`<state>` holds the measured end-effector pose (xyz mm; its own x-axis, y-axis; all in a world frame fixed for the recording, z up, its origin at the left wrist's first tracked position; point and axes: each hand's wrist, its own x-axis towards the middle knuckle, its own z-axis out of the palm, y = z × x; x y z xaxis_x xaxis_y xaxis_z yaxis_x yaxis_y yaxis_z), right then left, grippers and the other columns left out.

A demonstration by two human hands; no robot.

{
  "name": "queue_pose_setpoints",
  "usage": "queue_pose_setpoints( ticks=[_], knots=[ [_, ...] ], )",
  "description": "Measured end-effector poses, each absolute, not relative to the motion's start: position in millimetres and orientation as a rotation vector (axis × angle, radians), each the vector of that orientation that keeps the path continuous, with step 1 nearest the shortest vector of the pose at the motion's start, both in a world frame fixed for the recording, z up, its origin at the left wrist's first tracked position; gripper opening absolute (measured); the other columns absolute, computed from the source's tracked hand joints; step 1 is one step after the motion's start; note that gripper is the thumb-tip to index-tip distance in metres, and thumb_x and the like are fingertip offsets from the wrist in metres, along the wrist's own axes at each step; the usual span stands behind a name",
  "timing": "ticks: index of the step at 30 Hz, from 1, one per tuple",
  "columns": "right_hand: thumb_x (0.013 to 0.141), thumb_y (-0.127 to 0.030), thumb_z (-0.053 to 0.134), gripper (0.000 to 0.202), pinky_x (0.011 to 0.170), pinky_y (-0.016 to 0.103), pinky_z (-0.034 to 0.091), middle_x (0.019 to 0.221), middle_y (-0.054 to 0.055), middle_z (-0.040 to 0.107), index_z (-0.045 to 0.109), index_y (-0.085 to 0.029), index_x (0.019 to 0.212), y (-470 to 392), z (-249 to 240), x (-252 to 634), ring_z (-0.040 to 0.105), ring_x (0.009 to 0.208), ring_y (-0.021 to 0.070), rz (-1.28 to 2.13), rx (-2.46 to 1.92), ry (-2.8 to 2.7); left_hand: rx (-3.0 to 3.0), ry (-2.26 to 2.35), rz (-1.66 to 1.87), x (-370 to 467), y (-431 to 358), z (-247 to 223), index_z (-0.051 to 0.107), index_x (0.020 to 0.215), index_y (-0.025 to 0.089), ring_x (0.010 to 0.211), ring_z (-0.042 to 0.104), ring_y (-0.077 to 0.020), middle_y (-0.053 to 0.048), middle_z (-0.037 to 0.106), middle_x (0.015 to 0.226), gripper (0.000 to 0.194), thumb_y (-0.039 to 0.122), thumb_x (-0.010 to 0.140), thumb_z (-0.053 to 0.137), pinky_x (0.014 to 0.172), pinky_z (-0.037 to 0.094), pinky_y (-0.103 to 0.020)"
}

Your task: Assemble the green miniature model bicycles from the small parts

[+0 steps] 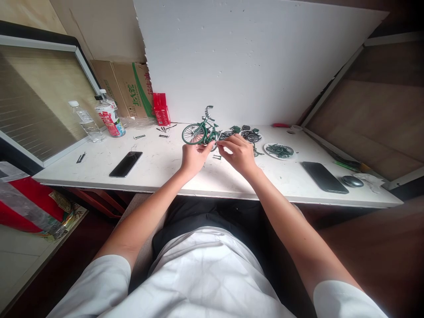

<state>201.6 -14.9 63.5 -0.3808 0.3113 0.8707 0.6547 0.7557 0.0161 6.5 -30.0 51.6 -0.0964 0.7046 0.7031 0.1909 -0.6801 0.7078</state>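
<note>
A green model bicycle (199, 131) is held upright above the table, its front wheel to the left and its handlebar on top. My left hand (195, 155) is closed on the lower part of its frame. My right hand (239, 152) pinches at the rear of the bicycle with thumb and forefinger together; whether a small part sits between them is hidden. Behind my right hand lie several dark wheels (251, 136) and green parts. A round white plate (269, 154) to the right carries more green bicycle parts (280, 150).
A black phone (126, 164) lies at the left, a larger dark phone-like slab (324, 177) at the right beside a rounded dark object (352, 181). Bottles (110, 117), a red box (161, 109) and a cardboard box (124, 88) stand at the back left. Small black pieces (164, 129) lie nearby.
</note>
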Motion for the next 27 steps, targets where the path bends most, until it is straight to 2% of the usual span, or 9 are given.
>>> queue_pose_setpoints(
  ticks=[6,13,18,27],
  knots=[
    [0.106,-0.027,0.065,0.017,0.064,0.036,0.047,0.089,0.007,0.076,0.081,-0.024,0.104,-15.7,63.8,201.9,0.064,0.08,0.022,-0.454,-0.714,-1.964,1.799,0.963,1.829,6.8,-30.3,52.5,0.076,0.115,0.018,0.084,0.082,-0.0225,-0.01,0.083,0.098,0.038,0.049,0.093,0.08,0.079,0.067,-0.032],
    [0.11,-0.033,0.061,0.023,0.064,0.036,0.046,0.089,0.008,0.076,0.082,-0.023,0.106,-17.1,64.0,201.8,0.065,0.081,0.0224,-0.489,-0.749,-1.966,1.835,0.966,1.864,7.5,-27.2,50.4,0.076,0.112,0.018,0.085,0.081,-0.0202,-0.009,0.083,0.102,0.032,0.045,0.095,0.079,0.079,0.067,-0.029],
    [0.11,-0.039,0.061,0.027,0.065,0.037,0.045,0.086,0.008,0.074,0.08,-0.024,0.1,-17.6,63.5,200.7,0.065,0.081,0.0233,-0.459,-0.768,-1.95,1.878,0.983,1.881,8.0,-28.9,50.5,0.076,0.113,0.019,0.084,0.081,-0.0194,-0.009,0.083,0.105,0.03,0.043,0.096,0.079,0.079,0.068,-0.029],
    [0.111,-0.043,0.055,0.037,0.067,0.039,0.041,0.078,0.008,0.069,0.065,-0.024,0.082,-23.2,67.8,197.1,0.059,0.078,0.0236,-0.355,-0.788,-1.926,1.89,0.922,1.899,9.8,-34.2,53.7,0.074,0.119,0.018,0.085,0.082,-0.019,-0.01,0.082,0.111,0.034,0.042,0.095,0.08,0.081,0.069,-0.03]
  ],
)
